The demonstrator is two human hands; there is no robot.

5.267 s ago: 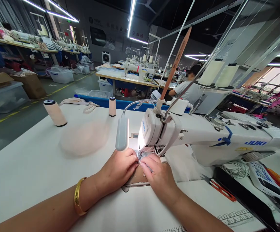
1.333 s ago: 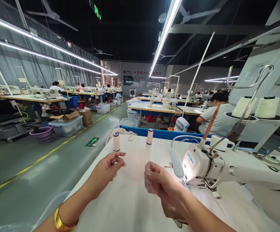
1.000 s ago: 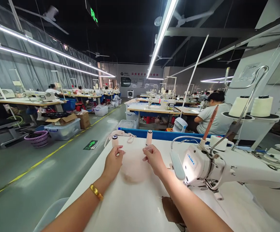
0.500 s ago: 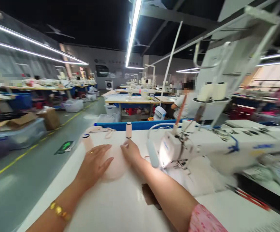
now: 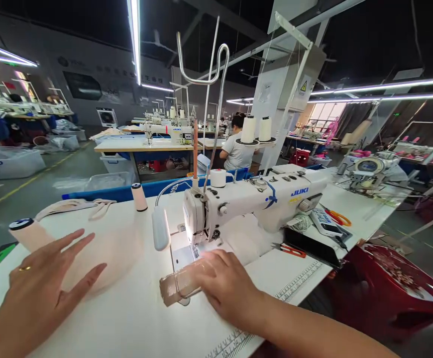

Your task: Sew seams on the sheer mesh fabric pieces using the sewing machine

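My left hand (image 5: pixel 48 278) has its fingers spread over a sheer pale pink fabric piece (image 5: pixel 108 253) that lies on the white sewing table (image 5: pixel 100 323). My right hand (image 5: pixel 227 283) is in front of the needle area of a white JUKI sewing machine (image 5: pixel 246 199), over a brown tape-covered plate (image 5: pixel 173 288). Its fingers are bent and their tips blurred, so whether they hold anything is unclear. White fabric (image 5: pixel 244 236) lies under the machine's arm. One pale pink thread cone (image 5: pixel 139 198) stands behind the fabric; another thread cone (image 5: pixel 30 236) is just beyond my left hand.
Light fabric strips (image 5: pixel 70 208) lie along the table's back edge. Right of the machine are red-handled snips (image 5: pixel 293 250), a black tray (image 5: pixel 313 247) and orange-handled scissors (image 5: pixel 338 217). A red stool (image 5: pixel 384 298) stands at the right. Another person (image 5: pixel 236 146) sits beyond the machine.
The view has turned right. My right hand has left the pink fabric and moved right to the front of the machine's needle. My left hand stays at the fabric, its fingers more spread.
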